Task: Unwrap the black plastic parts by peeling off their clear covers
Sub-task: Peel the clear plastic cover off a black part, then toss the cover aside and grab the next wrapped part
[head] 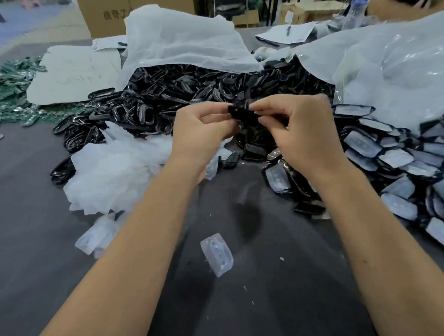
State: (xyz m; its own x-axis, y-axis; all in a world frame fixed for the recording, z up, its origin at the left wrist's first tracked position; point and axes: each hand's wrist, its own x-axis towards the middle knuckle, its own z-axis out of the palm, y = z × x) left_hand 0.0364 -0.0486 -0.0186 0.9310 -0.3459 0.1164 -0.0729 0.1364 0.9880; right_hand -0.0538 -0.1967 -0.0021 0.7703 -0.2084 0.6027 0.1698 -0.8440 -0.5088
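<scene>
1. I see both hands raised over the table (233, 311), pinching 1 black part (241, 111) between them: left hand (201, 132) steadies its left end, right hand (299, 132) nips its right end, likely so a cover edge can be worked loose.
2. Wrapped parts (398, 158) heap on the right, within easy reach; bare black parts (168, 86) pile behind; shed covers (111, 169) collect on the left, and 1 loose cover (217, 253) lies near me.
3. Fingertips hide the held part's edges, so I cannot tell whether its cover is on or already lifting.
</scene>
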